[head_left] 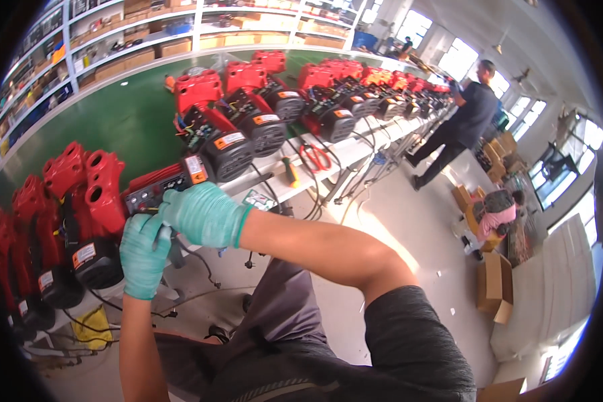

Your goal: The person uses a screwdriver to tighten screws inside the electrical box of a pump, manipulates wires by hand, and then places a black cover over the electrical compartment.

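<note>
Curls left hand (145, 258) and nearer right hand (204, 216) (cannot tell if pinching anything) at near side of crosswise black panel (155, 193).

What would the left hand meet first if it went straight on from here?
Most likely the black panel, just beyond the left hand's fingertips; depth is unclear, so they may already touch it.

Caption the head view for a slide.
Gloved left hand and right hand meet at a red machine on a green-topped bench lined with similar machines.
</note>
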{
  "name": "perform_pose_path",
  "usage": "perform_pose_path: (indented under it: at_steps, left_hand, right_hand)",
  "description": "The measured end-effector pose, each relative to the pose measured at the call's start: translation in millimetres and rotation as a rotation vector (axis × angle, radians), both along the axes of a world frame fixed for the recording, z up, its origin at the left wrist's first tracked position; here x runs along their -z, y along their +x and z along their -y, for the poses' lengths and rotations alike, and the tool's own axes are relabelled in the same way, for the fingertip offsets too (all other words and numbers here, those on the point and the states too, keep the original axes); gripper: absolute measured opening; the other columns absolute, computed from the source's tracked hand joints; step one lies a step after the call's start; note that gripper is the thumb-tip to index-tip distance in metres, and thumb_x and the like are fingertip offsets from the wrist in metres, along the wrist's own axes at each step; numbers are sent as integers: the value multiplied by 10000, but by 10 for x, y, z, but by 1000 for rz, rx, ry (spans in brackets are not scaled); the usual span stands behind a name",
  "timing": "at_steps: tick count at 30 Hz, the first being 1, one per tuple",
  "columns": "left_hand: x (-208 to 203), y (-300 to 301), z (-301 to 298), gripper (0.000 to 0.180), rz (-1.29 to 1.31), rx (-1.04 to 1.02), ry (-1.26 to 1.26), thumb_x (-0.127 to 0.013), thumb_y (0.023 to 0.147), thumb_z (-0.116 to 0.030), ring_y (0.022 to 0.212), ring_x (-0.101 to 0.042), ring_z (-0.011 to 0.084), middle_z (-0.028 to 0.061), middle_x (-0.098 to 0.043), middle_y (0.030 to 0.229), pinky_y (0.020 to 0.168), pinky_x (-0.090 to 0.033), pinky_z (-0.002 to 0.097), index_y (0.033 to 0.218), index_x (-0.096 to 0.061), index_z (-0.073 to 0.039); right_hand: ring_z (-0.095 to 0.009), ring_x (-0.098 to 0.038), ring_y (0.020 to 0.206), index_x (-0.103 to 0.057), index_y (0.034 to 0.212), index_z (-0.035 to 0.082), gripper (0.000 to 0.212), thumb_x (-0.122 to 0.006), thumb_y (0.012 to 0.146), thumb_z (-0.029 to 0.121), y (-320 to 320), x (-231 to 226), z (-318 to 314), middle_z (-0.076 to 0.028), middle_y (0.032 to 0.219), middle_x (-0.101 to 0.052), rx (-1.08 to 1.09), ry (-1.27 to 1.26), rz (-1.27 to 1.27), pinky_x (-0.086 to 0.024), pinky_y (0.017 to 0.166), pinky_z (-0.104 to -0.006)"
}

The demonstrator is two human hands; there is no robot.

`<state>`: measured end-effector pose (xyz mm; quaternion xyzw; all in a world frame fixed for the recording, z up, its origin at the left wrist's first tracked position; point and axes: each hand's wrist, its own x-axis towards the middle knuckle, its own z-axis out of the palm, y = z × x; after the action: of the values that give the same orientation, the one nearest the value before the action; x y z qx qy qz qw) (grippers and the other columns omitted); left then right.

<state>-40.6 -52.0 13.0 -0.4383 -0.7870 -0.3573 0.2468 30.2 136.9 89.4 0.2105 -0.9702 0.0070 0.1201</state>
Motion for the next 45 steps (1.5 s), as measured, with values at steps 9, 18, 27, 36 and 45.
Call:
perform_pose_path:
  at_steps: [9,18,27,36,45]
  left_hand:
    - [160,-23,-136,72,133,26,132,-700,920,-12,772,-597,204,79,-609,965,675,-491,325,988,-681,-21]
    - [92,-39,-54,109,54,-49,56,-716,858,-62,884,-657,336,122,-655,969,767,-538,429,963,-696,-39]
    - [60,9,-80,109,2,-3,36,-702,908,-198,802,-625,317,95,-570,874,694,-532,458,938,-672,-97]
    - [96,-61,-84,93,-106,5,-46,-701,827,-158,907,-617,299,77,-589,937,807,-535,437,909,-671,-126]
    - [69,-31,-66,133,-15,66,-7,-700,834,-140,922,-627,319,96,-616,957,815,-537,449,951,-695,-79]
  right_hand:
    - [-391,-710,742,-686,953,-20,222,-593,981,179,13,321,219,-193,726,-676,393,-683,8,-560,710,-491]
    - [-431,-698,785,-670,1050,12,365,-569,1051,363,212,55,159,-223,836,-702,260,-754,156,-560,722,-504]
    - [-204,-691,805,-664,1105,102,256,-627,855,137,27,15,-175,-36,926,-620,-203,276,-318,-555,577,-352]
    - [-179,-628,539,-662,926,4,175,-614,992,159,-91,314,10,-80,639,-595,223,-852,306,-508,488,-390]
    - [-329,-651,655,-659,1046,7,182,-752,922,102,169,181,84,-147,781,-661,105,-473,-95,-539,633,-435]
